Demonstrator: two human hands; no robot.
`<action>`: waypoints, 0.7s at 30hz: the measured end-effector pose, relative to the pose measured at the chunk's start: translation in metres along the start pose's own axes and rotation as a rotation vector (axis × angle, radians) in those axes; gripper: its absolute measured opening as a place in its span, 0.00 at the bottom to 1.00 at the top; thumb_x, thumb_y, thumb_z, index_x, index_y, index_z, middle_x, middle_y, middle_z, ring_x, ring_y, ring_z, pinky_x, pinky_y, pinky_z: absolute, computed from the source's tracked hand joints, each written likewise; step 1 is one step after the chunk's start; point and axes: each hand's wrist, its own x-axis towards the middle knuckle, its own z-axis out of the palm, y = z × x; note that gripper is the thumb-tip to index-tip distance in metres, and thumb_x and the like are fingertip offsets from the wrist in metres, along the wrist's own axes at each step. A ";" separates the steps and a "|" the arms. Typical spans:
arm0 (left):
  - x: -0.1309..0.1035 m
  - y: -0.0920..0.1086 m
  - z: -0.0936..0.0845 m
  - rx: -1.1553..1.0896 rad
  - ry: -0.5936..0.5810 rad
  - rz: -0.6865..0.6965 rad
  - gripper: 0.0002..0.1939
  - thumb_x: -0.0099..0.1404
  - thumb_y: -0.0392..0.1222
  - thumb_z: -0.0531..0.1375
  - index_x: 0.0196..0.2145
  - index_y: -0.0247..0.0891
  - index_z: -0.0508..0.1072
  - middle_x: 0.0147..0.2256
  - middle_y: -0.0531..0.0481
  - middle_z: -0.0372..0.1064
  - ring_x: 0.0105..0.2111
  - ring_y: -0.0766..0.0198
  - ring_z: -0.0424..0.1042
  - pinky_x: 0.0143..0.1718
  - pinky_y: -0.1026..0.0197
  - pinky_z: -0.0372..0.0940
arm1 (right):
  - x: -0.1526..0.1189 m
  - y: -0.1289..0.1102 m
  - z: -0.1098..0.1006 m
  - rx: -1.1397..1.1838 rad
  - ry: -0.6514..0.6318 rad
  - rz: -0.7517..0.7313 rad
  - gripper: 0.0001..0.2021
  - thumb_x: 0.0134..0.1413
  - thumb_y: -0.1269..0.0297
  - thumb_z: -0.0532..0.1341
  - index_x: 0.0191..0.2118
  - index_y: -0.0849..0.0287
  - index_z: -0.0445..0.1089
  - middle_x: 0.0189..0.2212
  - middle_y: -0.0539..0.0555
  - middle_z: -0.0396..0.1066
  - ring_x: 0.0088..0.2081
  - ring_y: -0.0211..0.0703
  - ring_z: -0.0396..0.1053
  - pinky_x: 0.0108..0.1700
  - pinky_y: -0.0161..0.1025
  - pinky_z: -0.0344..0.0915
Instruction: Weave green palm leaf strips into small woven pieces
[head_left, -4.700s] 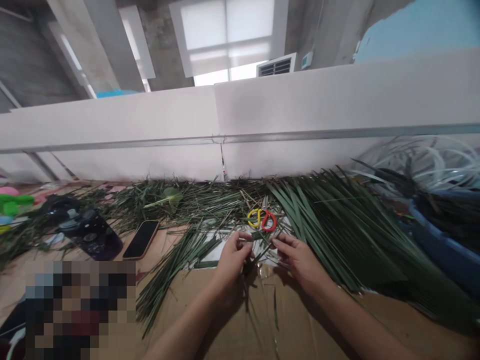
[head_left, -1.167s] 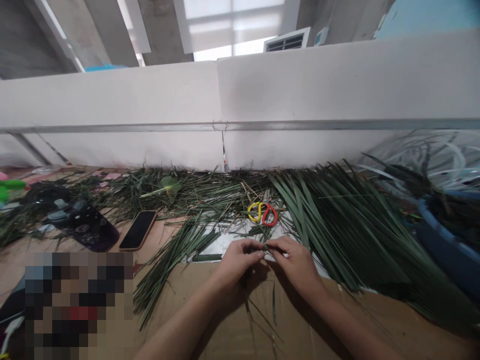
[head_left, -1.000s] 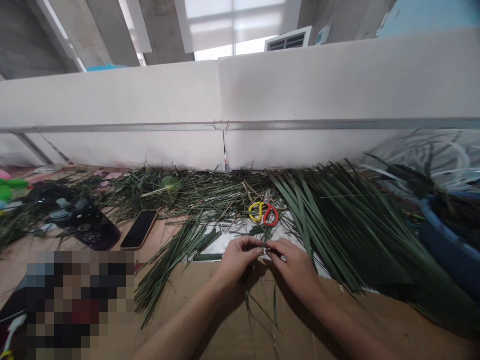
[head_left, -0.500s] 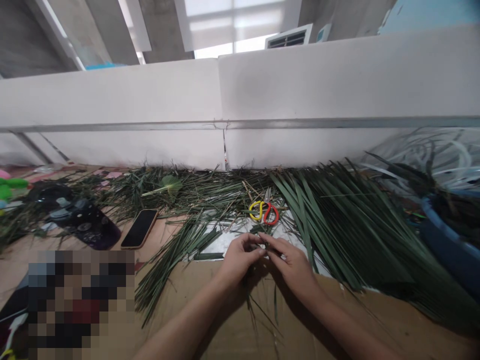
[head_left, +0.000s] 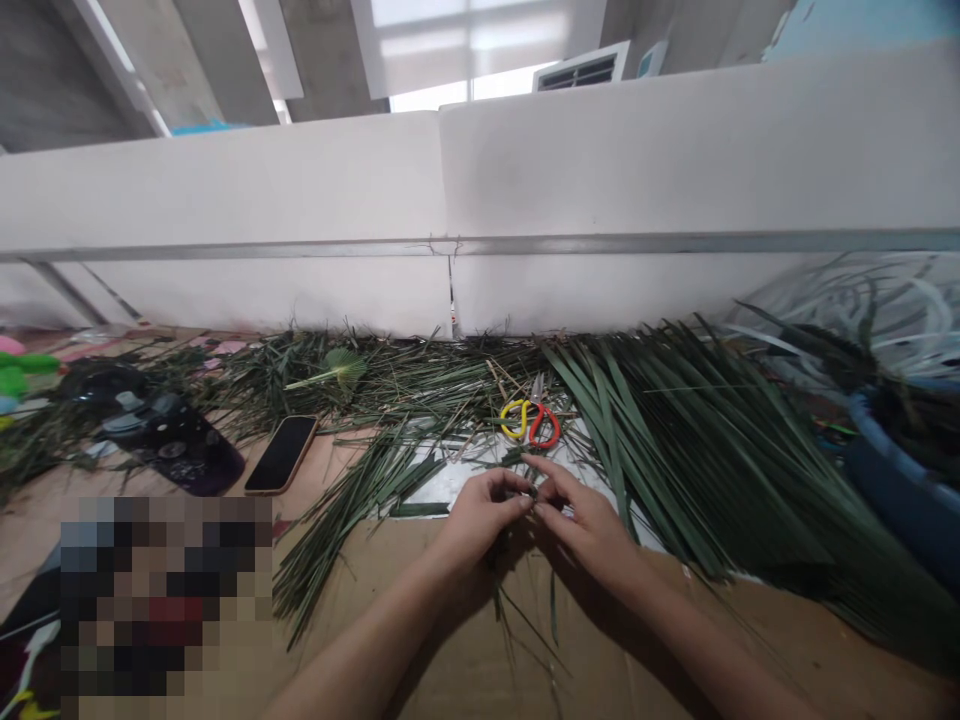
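My left hand (head_left: 489,512) and my right hand (head_left: 581,512) meet fingertip to fingertip above the front of the work surface. Between them they pinch a small piece made of dark green leaf strips, mostly covered by the fingers. Thin strip ends (head_left: 525,620) hang below the hands over brown cardboard (head_left: 360,600). Just beyond the fingers lie scissors (head_left: 541,425) with one yellow and one red handle. To the right spreads a large sheaf of long green palm leaves (head_left: 720,470). A smaller bundle of narrow leaf strips (head_left: 330,545) lies on the left.
A phone (head_left: 281,455) and a dark bottle (head_left: 176,440) lie at the left. Leaf scraps (head_left: 420,375) pile along the white partition (head_left: 600,180). A blue tub (head_left: 900,480) stands at the far right, and a pixelated patch covers the lower left.
My right index finger has lifted a little and spread away from the left fingertips. Both hands stay in the same place over the cardboard, still pinching the leaf piece.
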 end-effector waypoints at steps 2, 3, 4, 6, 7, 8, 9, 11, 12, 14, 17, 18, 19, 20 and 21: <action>0.001 -0.001 0.000 0.020 0.017 0.013 0.15 0.49 0.41 0.73 0.34 0.37 0.75 0.27 0.50 0.72 0.24 0.67 0.69 0.26 0.66 0.61 | 0.001 0.001 0.001 0.083 0.001 0.020 0.25 0.59 0.63 0.61 0.62 0.53 0.67 0.31 0.48 0.71 0.35 0.44 0.71 0.39 0.40 0.67; 0.002 -0.001 0.000 0.030 0.028 0.028 0.14 0.49 0.40 0.72 0.34 0.37 0.75 0.28 0.50 0.72 0.25 0.67 0.69 0.26 0.66 0.61 | 0.002 0.002 0.001 0.136 0.010 0.035 0.23 0.57 0.63 0.62 0.59 0.53 0.69 0.30 0.47 0.70 0.34 0.44 0.71 0.38 0.40 0.67; 0.002 -0.001 0.000 0.043 0.039 0.046 0.14 0.49 0.40 0.72 0.34 0.36 0.75 0.28 0.49 0.72 0.25 0.67 0.70 0.27 0.66 0.62 | 0.002 0.002 0.002 0.197 0.017 0.051 0.20 0.55 0.63 0.64 0.55 0.53 0.71 0.30 0.48 0.71 0.34 0.44 0.71 0.38 0.39 0.67; 0.002 -0.001 0.000 0.058 0.061 0.072 0.14 0.50 0.40 0.72 0.33 0.36 0.75 0.28 0.49 0.72 0.26 0.66 0.70 0.27 0.66 0.63 | 0.002 0.001 0.002 0.350 0.012 0.112 0.13 0.53 0.61 0.67 0.45 0.54 0.74 0.31 0.49 0.73 0.34 0.44 0.72 0.38 0.40 0.68; 0.001 -0.001 0.001 0.056 0.072 0.071 0.14 0.50 0.41 0.72 0.34 0.36 0.75 0.28 0.50 0.72 0.26 0.66 0.70 0.27 0.66 0.63 | 0.001 0.000 0.003 0.437 -0.005 0.160 0.11 0.52 0.59 0.68 0.42 0.54 0.74 0.31 0.50 0.74 0.34 0.45 0.72 0.37 0.41 0.69; 0.000 -0.001 0.001 0.048 0.083 0.060 0.15 0.50 0.43 0.72 0.34 0.36 0.75 0.27 0.50 0.72 0.25 0.66 0.70 0.26 0.66 0.62 | 0.001 0.000 0.003 0.518 -0.026 0.212 0.11 0.52 0.57 0.68 0.40 0.55 0.75 0.32 0.51 0.74 0.33 0.45 0.73 0.36 0.42 0.70; 0.000 -0.001 0.001 0.034 0.095 0.042 0.16 0.51 0.44 0.72 0.35 0.37 0.74 0.27 0.51 0.71 0.23 0.67 0.70 0.24 0.66 0.61 | 0.000 -0.001 0.003 0.580 -0.044 0.256 0.11 0.52 0.56 0.69 0.39 0.55 0.75 0.32 0.52 0.75 0.32 0.46 0.73 0.36 0.43 0.71; -0.001 -0.001 0.002 0.003 0.113 0.008 0.18 0.51 0.47 0.72 0.36 0.38 0.73 0.25 0.52 0.70 0.21 0.67 0.69 0.22 0.66 0.58 | 0.000 -0.002 0.003 0.610 -0.045 0.292 0.12 0.50 0.55 0.70 0.39 0.55 0.77 0.32 0.54 0.76 0.33 0.48 0.74 0.36 0.45 0.72; -0.002 0.000 0.003 -0.008 0.117 0.001 0.18 0.51 0.47 0.73 0.36 0.38 0.73 0.25 0.53 0.70 0.21 0.67 0.68 0.21 0.67 0.58 | 0.000 -0.003 0.003 0.582 -0.029 0.275 0.12 0.49 0.56 0.71 0.39 0.56 0.78 0.33 0.55 0.77 0.35 0.49 0.75 0.38 0.46 0.72; -0.003 0.000 0.004 -0.017 0.116 0.001 0.18 0.51 0.46 0.73 0.36 0.38 0.73 0.24 0.54 0.69 0.19 0.69 0.67 0.20 0.67 0.57 | 0.002 -0.002 0.003 0.485 0.020 0.214 0.11 0.47 0.57 0.72 0.37 0.56 0.79 0.34 0.56 0.78 0.38 0.51 0.75 0.43 0.47 0.72; -0.004 0.000 0.005 -0.016 0.111 0.020 0.17 0.51 0.45 0.72 0.35 0.38 0.73 0.23 0.55 0.67 0.18 0.70 0.64 0.19 0.67 0.56 | 0.004 0.000 0.005 0.384 0.081 0.149 0.10 0.47 0.57 0.72 0.35 0.55 0.80 0.34 0.56 0.79 0.39 0.51 0.75 0.46 0.48 0.70; -0.004 0.000 0.005 -0.013 0.107 0.024 0.17 0.51 0.45 0.72 0.35 0.38 0.73 0.23 0.55 0.67 0.18 0.70 0.64 0.19 0.67 0.56 | 0.005 0.001 0.006 0.367 0.094 0.137 0.09 0.47 0.58 0.72 0.34 0.55 0.80 0.33 0.55 0.79 0.38 0.51 0.75 0.46 0.47 0.70; -0.005 0.000 0.005 -0.011 0.105 0.028 0.17 0.51 0.45 0.72 0.35 0.38 0.73 0.23 0.55 0.67 0.18 0.70 0.64 0.20 0.67 0.56 | 0.005 0.002 0.007 0.356 0.105 0.127 0.08 0.47 0.58 0.71 0.33 0.55 0.80 0.32 0.55 0.78 0.38 0.51 0.75 0.46 0.47 0.69; -0.005 -0.001 0.006 -0.009 0.104 0.030 0.16 0.51 0.45 0.72 0.35 0.38 0.73 0.23 0.55 0.67 0.18 0.70 0.65 0.20 0.67 0.57 | 0.005 0.003 0.007 0.349 0.115 0.120 0.08 0.47 0.59 0.71 0.32 0.55 0.80 0.31 0.54 0.78 0.37 0.50 0.74 0.45 0.46 0.69; -0.005 -0.002 0.006 -0.007 0.103 0.028 0.16 0.51 0.45 0.72 0.35 0.38 0.73 0.23 0.55 0.67 0.18 0.70 0.65 0.21 0.67 0.57 | 0.005 0.003 0.008 0.345 0.126 0.116 0.07 0.46 0.59 0.71 0.32 0.55 0.79 0.30 0.53 0.78 0.36 0.50 0.74 0.44 0.45 0.69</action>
